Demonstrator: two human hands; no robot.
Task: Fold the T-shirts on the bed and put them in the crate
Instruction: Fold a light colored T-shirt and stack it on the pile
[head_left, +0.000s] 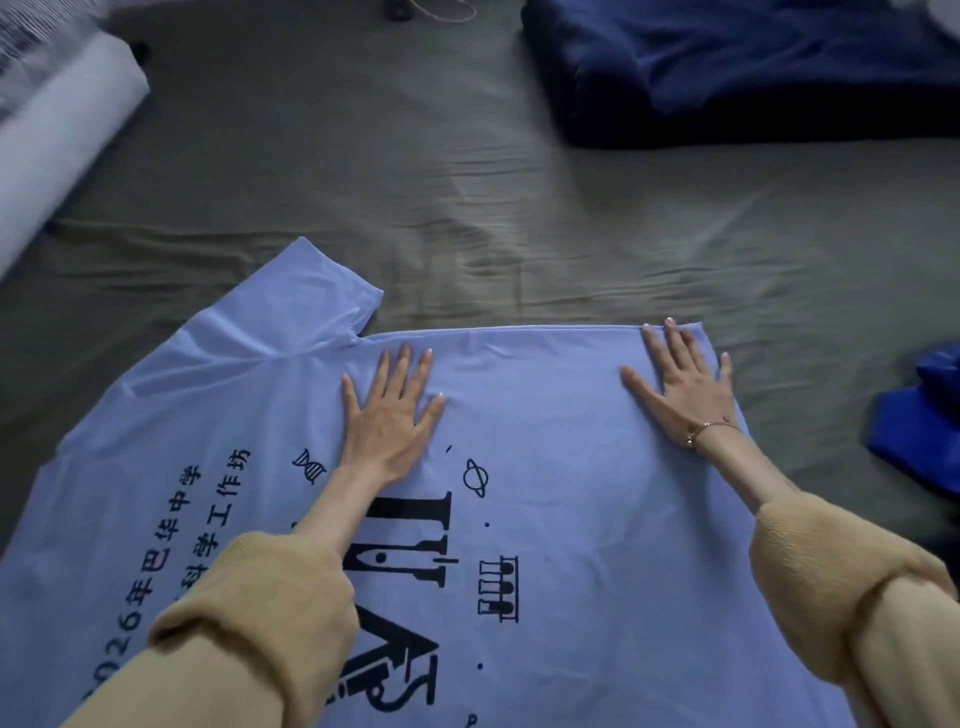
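Both flat hands, left hand (389, 410) and right hand (680, 387), press the T-shirt (545, 467) on the bed (467, 156); folding barely begun, crate unseen.

I see a dark blue blanket (753, 67) bunched at the bed's far right corner, a white roll (62, 135) along its left edge, and a thin cord (441, 10) at the far edge.

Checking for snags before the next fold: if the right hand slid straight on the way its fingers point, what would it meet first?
The right hand would cross the T-shirt edge onto bare grey bedsheet.
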